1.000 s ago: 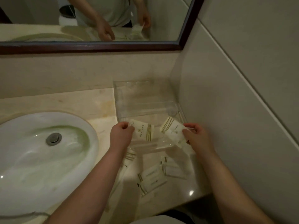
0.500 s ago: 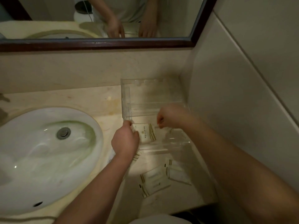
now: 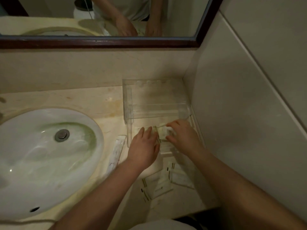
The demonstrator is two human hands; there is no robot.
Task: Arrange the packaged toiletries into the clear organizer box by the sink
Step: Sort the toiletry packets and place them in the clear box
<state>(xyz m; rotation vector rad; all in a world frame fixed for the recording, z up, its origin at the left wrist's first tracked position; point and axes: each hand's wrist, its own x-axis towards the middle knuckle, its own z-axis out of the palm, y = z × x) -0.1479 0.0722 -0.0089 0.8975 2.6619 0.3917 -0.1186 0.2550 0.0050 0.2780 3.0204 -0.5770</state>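
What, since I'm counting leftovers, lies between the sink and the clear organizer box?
In the head view, one long white packet lies on the counter between the sink and the organizer box.

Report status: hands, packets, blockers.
Left hand flat inside organizer front section. Right hand pinches packet there. Loose packets lie on counter. No obstruction seen.

Packets (image 3: 163,133) between the hands: white, gold-striped ends. Organizer box (image 3: 156,98) clear. Counter (image 3: 86,100) cream marble. Sink (image 3: 41,156) white. Mirror frame (image 3: 99,43) dark red-brown.
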